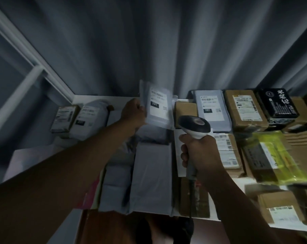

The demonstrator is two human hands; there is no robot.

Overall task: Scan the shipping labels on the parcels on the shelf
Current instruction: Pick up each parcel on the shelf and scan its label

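Nearest, a barcode scanner [195, 126] is gripped by the right hand [200, 155], fingers wrapped round its handle, head aimed fwd. Just beyond and left of those fingers, a grey mailer [157, 106] w/ a white label marked 231 is pinched at its left edge by the left hand [133, 112], held upright above the white shelf [240, 182]. Further right of the fingers, cardboard boxes [244, 110] and a black box [277, 103] are lined up against a grey curtain [149, 41].
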